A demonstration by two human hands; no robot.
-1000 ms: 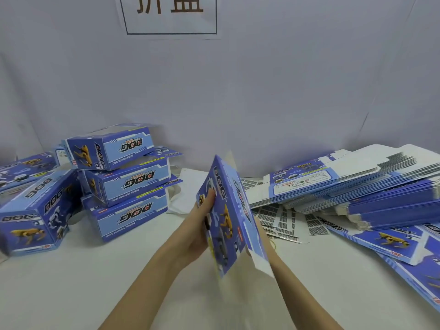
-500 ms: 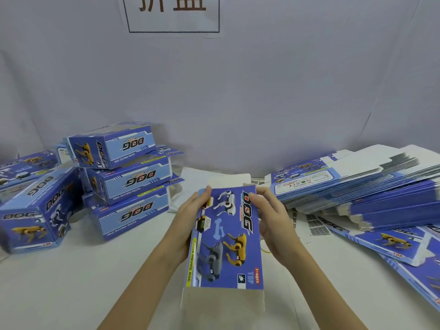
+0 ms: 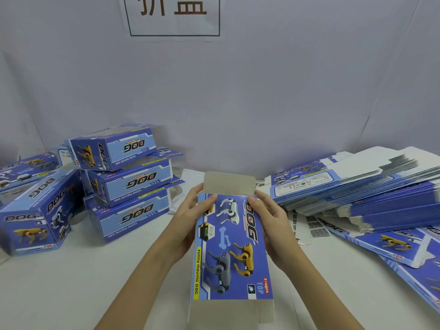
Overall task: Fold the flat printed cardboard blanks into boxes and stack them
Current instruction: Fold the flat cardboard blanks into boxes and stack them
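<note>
head-worn view, angled down, close to table (image 3: 71,294)

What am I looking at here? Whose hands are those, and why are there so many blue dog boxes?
There is no machine here. A person wears a camera on their head, so you look down at their own two hands. The left hand and the right hand grip the sides of one blue box with toy dogs printed on it. Its grey flaps at both ends are not closed yet. On the white table, at the left, finished boxes sit stacked. At the right lies a pile of flat cardboard blanks, waiting to be folded. A paper sign hangs on the wall behind.
</note>
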